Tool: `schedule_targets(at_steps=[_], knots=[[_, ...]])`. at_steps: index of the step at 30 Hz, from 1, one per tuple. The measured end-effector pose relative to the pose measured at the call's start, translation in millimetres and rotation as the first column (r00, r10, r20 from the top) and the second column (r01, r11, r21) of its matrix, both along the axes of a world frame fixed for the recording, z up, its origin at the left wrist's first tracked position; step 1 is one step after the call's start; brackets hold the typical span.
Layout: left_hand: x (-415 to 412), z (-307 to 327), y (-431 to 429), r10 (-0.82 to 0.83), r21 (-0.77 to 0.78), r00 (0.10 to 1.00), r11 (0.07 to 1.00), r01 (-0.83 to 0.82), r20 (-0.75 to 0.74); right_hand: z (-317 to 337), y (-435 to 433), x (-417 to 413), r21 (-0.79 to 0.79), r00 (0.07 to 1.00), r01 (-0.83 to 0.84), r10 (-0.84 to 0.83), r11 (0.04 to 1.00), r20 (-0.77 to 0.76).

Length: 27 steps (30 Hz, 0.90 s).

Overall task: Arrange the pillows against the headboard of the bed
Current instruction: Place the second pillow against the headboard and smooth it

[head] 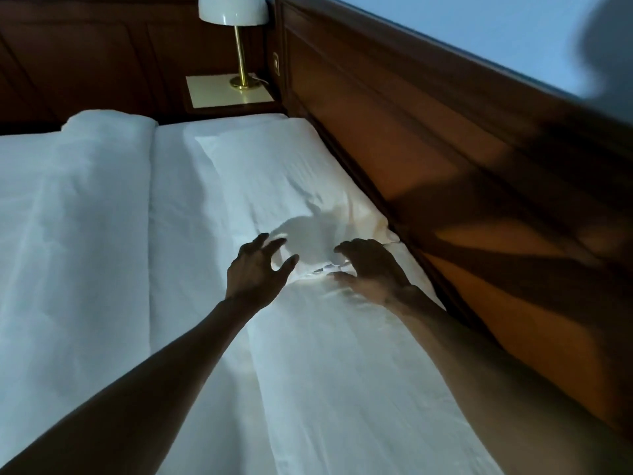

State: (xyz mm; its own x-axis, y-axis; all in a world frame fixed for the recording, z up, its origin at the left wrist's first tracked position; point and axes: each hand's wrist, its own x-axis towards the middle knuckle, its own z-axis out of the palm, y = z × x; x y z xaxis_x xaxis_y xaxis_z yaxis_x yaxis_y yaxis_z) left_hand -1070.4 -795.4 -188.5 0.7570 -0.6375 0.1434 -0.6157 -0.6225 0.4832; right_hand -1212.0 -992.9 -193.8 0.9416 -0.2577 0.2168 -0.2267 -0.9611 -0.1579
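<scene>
Two white pillows lie flat in a row along the wooden headboard (428, 166), end to end. The far pillow (274, 180) is plump and smooth, its long side pressed against the dark panelled wood, its near end creased where the cloth gathers. The near pillow (342, 354) runs under my arms toward me, flatter, with fine wrinkles in its cotton cover.

My left hand (255, 272) hovers over the seam where the two pillows meet, fingers spread and curled, thumb apart from the rest, holding nothing. My right hand (371, 269) rests on that same seam nearer the headboard, fingers splayed and pressing down into the cloth, which bunches in small folds beneath them; it grips nothing that I can make out.

To the left, a folded white duvet (85, 200) lies across the bed, its edge rolled into a soft, thick ridge. A strip of flat sheet (171, 207) shows between it and the pillows.

Beyond the bed, a pale square nightstand top (212, 94) carries a lamp (236, 15) with a white dome shade and a polished brass stem and round base. The headboard is glossy reddish-brown wood with raised mouldings.
</scene>
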Motion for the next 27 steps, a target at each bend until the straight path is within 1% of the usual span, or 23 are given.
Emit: schedule_targets(at_steps=[1, 2, 4, 6, 7, 8, 10, 12, 14, 15, 16, 17, 18, 19, 20, 21, 23, 25, 27], knots=[[2, -2, -7, -0.029, 0.008, 0.999, 1.0, 0.029, 0.029, 0, 0, 2, 0.019, 0.999, 0.054, -0.054, 0.998, -0.01], [5, -5, -14, -0.074, 0.044, 0.996, 0.996, 0.071, 0.052, 1, -1, 7, 0.049, 0.99, 0.135, -0.132, 0.99, -0.058], [10, -16, -29, -0.193, 0.199, 0.979, 0.964, 0.175, 0.073, -2, -8, 19, 0.087, 0.957, 0.267, -0.254, 0.96, -0.143], [13, -29, -35, -0.273, 0.352, 0.96, 0.906, 0.235, 0.062, -9, -15, 30, 0.143, 0.939, 0.318, -0.29, 0.937, -0.185], [14, -37, -34, -0.296, 0.416, 0.954, 0.875, 0.246, 0.057, -13, -19, 32, 0.165, 0.927, 0.334, -0.292, 0.928, -0.236], [15, -46, -30, -0.312, 0.469, 0.948, 0.848, 0.248, 0.063, -21, -23, 31, 0.161, 0.906, 0.35, -0.289, 0.923, -0.31], [21, -62, -16, -0.307, 0.507, 0.949, 0.831, 0.231, 0.071, -39, -31, 22, 0.067, 0.848, 0.362, -0.298, 0.93, -0.438], [27, -72, -1, -0.256, 0.511, 0.965, 0.837, 0.195, 0.049, -49, -33, 12, 0.019, 0.817, 0.393, -0.339, 0.919, -0.467], [25, -74, 4, -0.193, 0.509, 0.981, 0.846, 0.156, 0.021, -51, -28, 7, 0.072, 0.813, 0.482, -0.416, 0.873, -0.408], [18, -71, 4, -0.141, 0.471, 0.99, 0.874, 0.121, 0.006, -47, -24, 5, 0.105, 0.806, 0.527, -0.457, 0.843, -0.377], [7, -65, 1, -0.077, 0.39, 0.997, 0.918, 0.071, 0.0, -43, -19, 0, 0.129, 0.795, 0.564, -0.494, 0.816, -0.352], [-7, -59, -3, -0.01, 0.273, 1.0, 0.962, 0.01, -0.001, -37, -15, -6, 0.138, 0.779, 0.598, -0.533, 0.79, -0.33], [-22, -51, -7, 0.032, 0.159, 0.999, 0.987, -0.034, 0.011, -33, -12, -15, 0.147, 0.76, 0.632, -0.57, 0.761, -0.313], [-37, -45, -11, 0.045, 0.081, 0.999, 0.996, -0.046, 0.017, -28, -9, -25, 0.159, 0.738, 0.662, -0.6, 0.732, -0.308], [-53, -39, -15, 0.031, 0.043, 1.0, 0.999, -0.031, 0.001, -24, -7, -37, 0.166, 0.722, 0.681, -0.615, 0.713, -0.317], [-68, -37, -16, -0.009, 0.028, 1.0, 1.0, 0.01, -0.028, -22, -5, -48, 0.176, 0.728, 0.673, -0.601, 0.718, -0.331], [-97, -40, -18, -0.157, 0.034, 0.986, 0.987, 0.16, -0.061, -26, -1, -65, 0.209, 0.788, 0.587, -0.493, 0.782, -0.369], [-121, -52, -16, -0.305, 0.096, 0.951, 0.946, 0.308, -0.052, -32, -1, -78, 0.258, 0.844, 0.488, -0.375, 0.834, -0.384], [-127, -64, -12, -0.338, 0.114, 0.94, 0.933, 0.34, -0.038, -39, -7, -93, 0.292, 0.867, 0.458, -0.348, 0.84, -0.357]])
